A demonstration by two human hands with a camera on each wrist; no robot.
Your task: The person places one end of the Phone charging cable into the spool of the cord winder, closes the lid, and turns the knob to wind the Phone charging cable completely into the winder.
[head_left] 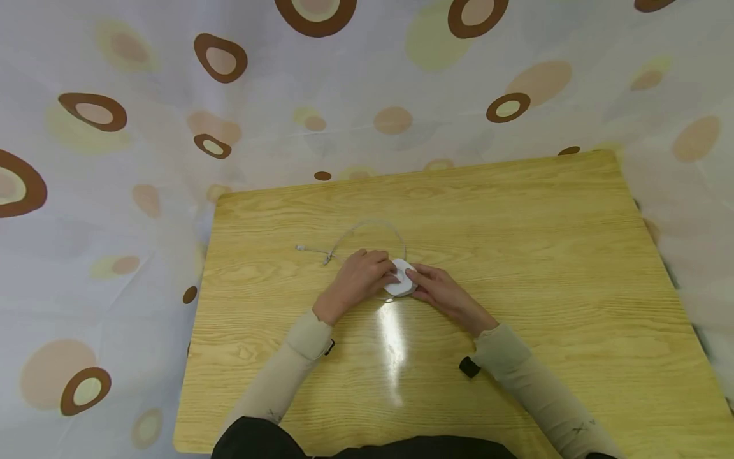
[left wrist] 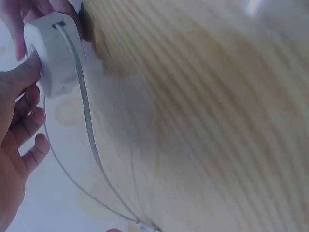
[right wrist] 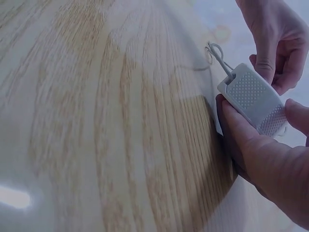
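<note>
A white eight-sided cable winder [head_left: 399, 284] is held low over the wooden table, with a dotted texture on its side [right wrist: 248, 92]. My right hand [head_left: 446, 293] grips its edge between thumb and fingers. From the left, my left hand [head_left: 360, 275] curls its fingers over the winder's flat face, where they pinch at the cable, the exact contact being hidden by the fingers. A thin white cable [left wrist: 86, 104] comes out of a slot in the winder's side. It loops over the table to a small tied knot [head_left: 327, 259] and a plug end [head_left: 301, 247].
The light wooden table [head_left: 545, 255] stands against a hanging cloth [head_left: 367, 83] printed with brown and yellow ovals. A small black object [head_left: 469, 367] shows beside the right sleeve cuff. Light reflects off the tabletop below the hands.
</note>
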